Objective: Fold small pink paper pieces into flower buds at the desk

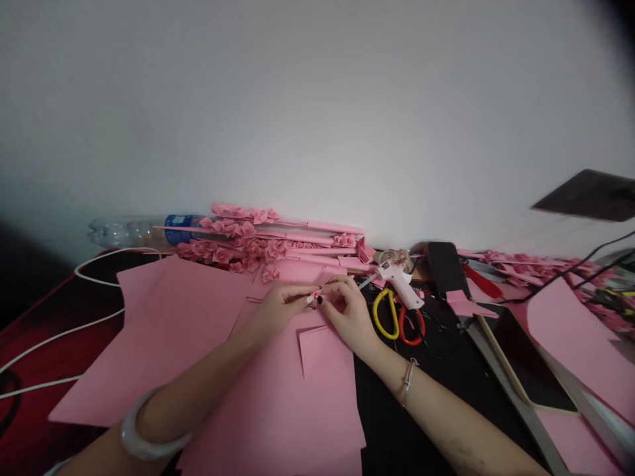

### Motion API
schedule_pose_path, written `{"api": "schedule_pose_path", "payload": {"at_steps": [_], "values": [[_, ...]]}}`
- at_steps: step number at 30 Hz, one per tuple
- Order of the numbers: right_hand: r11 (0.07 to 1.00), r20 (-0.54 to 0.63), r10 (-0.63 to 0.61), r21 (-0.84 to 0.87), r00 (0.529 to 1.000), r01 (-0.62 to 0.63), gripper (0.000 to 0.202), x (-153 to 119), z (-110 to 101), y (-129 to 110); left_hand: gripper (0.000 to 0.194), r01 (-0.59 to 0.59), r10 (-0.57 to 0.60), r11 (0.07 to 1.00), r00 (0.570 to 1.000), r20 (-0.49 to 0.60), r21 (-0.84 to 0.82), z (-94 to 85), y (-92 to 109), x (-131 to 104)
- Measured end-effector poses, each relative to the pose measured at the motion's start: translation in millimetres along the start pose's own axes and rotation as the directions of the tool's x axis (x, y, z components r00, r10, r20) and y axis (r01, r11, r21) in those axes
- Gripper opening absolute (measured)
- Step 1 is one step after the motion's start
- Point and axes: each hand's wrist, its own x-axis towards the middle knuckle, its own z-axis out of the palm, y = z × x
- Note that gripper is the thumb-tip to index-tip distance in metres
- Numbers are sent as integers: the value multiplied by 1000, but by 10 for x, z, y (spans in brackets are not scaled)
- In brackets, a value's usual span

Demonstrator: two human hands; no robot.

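Note:
Between my fingertips is a small pink paper flower point(315, 297), pinched from both sides above the pink paper sheets. My left hand point(278, 307) closes on its left side with thumb and fingers. From the right, my right hand point(350, 311) grips it the same way, and the fingers hide much of it. Beneath my hands lie large pink paper sheets point(278, 396), with a smaller cut piece point(325, 354) by my right wrist. One loose paper rose point(270, 273) rests just beyond my left hand.
Paper roses on stems point(248, 248) are piled along the wall beside a plastic bottle point(133, 231). To the right are a white glue gun point(401, 284), scissors with yellow and red handles point(387, 314), a dark phone point(446, 264) and a tablet point(528, 360). A white cable point(44, 337) runs at left.

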Motion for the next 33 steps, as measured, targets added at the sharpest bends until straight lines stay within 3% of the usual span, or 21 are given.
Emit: {"api": "schedule_pose_path", "payload": {"at_steps": [33], "values": [[998,17,-49,36,999,48,16,3,-11,-26,26,-2,1,999,1000,18,50,-28,-50,8]]}}
